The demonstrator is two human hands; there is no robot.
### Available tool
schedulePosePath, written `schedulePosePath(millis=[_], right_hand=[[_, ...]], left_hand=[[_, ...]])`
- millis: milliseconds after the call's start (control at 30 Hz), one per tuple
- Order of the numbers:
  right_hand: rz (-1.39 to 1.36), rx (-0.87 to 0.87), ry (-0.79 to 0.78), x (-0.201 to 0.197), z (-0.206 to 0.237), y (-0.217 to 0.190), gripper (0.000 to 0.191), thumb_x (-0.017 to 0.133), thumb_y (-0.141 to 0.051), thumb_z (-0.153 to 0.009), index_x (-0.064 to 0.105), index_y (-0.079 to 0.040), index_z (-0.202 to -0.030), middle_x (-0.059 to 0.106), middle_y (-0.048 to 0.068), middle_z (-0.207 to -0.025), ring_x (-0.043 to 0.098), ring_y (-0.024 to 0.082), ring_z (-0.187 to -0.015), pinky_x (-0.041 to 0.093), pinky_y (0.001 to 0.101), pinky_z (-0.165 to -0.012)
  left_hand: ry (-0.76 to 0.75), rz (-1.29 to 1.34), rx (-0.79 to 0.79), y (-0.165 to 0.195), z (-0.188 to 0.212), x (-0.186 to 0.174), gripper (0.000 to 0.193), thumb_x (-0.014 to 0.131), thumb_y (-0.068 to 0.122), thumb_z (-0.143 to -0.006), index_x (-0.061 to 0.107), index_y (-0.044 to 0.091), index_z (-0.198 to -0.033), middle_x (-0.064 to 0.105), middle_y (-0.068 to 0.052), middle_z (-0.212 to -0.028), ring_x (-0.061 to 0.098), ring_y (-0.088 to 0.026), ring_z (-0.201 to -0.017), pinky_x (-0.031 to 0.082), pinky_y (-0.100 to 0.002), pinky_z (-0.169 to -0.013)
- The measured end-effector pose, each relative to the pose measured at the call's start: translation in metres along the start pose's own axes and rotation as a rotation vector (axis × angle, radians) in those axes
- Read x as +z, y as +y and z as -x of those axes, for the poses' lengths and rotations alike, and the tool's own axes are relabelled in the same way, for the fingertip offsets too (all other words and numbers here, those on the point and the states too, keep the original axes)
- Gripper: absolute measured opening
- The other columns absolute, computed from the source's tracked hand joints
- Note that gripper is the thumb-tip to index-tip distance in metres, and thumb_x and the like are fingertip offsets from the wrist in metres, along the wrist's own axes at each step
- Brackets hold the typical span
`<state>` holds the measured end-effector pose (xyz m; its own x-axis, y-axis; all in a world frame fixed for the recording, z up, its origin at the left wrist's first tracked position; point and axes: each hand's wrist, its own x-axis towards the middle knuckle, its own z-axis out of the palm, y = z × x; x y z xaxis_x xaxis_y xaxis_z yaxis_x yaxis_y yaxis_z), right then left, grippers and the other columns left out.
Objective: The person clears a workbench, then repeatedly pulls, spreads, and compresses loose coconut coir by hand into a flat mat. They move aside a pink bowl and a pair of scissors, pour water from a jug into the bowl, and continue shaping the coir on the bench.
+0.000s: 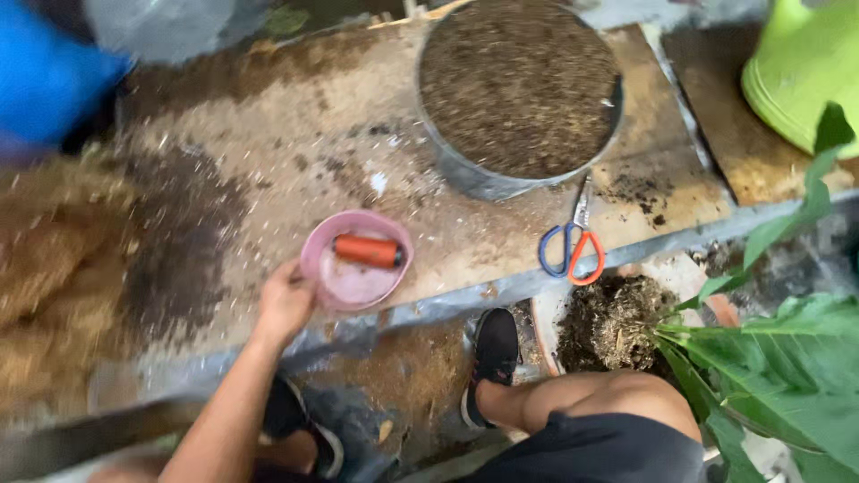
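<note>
Forearm and left hand [284, 304] reach up from the near edge, the arm slanting from lower left toward the middle of the bench [295, 134], wrist straight and the back of the hand facing up. Its fingers [300, 279] curl over the left rim of a small pink bowl [356, 259], gripping that rim; the thumb side is hidden, so how tightly they press cannot be told. The bowl sits near the front edge of the bench, and an orange cylinder [368, 250] lies on its side inside it. To the right, just beside the bench's near edge, lie scissors [573, 246] with one blue and one orange handle loop. Farther back stands a round metal tub [519, 89] filled with dark soil. At the near right, a bare knee [617, 394] and a black shoe [492, 358] sit beside a root ball [613, 322] with broad green leaves [787, 358]. No right hand shows.
</note>
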<state>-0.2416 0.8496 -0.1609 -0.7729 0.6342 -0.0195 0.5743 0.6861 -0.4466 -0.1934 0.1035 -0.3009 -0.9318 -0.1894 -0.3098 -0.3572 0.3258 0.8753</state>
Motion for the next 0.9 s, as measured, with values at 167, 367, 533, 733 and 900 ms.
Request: schedulePosePath(millis=[167,367,533,733,900], right_hand=[[-0.011,-0.148,-0.071,-0.010,0.094,-0.068,0.040,0.079,-0.036,-0.094,0.078,-0.003,-0.115,0.077,0.018,-0.086,0.070,0.025,-0.072,0.055,0.0418,-0.066],[0.028,-0.349,-0.280,-0.036,0.238,-0.131,0.041,0.079,-0.035,-0.091,0.077,-0.002,-0.116,0.076,0.018,-0.084,0.068,0.024,-0.071,0.054,0.0403,-0.064],[0.122,-0.498,-0.500,0.010,0.321,-0.214,0.044,0.080,-0.033,-0.088,0.073,-0.001,-0.117,0.076,0.015,-0.084,0.067,0.021,-0.070,0.054,0.0381,-0.063],[0.057,-0.542,-0.598,0.051,0.373,-0.280,0.042,0.080,-0.031,-0.084,0.073,0.000,-0.112,0.077,0.012,-0.084,0.069,0.019,-0.073,0.055,0.0365,-0.068],[0.245,-0.637,-0.511,0.057,0.393,-0.311,0.050,0.079,-0.040,-0.084,0.072,-0.009,-0.124,0.075,0.019,-0.092,0.072,0.033,-0.083,0.056,0.0450,-0.076]], left_hand=[[-0.013,-0.018,0.105,-0.025,0.018,-0.024,0.033,0.063,0.004,-0.088,0.071,0.004,-0.120,0.079,-0.013,-0.105,0.073,-0.020,-0.092,0.056,-0.035,-0.083],[-0.018,-0.085,0.176,-0.036,0.034,-0.056,0.034,0.062,0.003,-0.088,0.069,0.007,-0.121,0.078,-0.016,-0.106,0.074,-0.028,-0.098,0.055,-0.038,-0.087],[-0.012,-0.153,0.176,-0.026,0.049,-0.084,0.034,0.066,0.014,-0.090,0.067,0.009,-0.124,0.074,-0.020,-0.116,0.069,-0.036,-0.112,0.052,-0.044,-0.096],[0.150,-0.338,0.237,-0.001,0.053,-0.112,0.042,0.069,0.021,-0.090,0.061,0.011,-0.129,0.064,-0.021,-0.131,0.058,-0.041,-0.124,0.047,-0.050,-0.105],[0.034,-0.361,0.147,0.006,0.050,-0.119,0.038,0.065,0.019,-0.091,0.062,0.010,-0.128,0.067,-0.024,-0.125,0.060,-0.043,-0.121,0.047,-0.051,-0.104]])
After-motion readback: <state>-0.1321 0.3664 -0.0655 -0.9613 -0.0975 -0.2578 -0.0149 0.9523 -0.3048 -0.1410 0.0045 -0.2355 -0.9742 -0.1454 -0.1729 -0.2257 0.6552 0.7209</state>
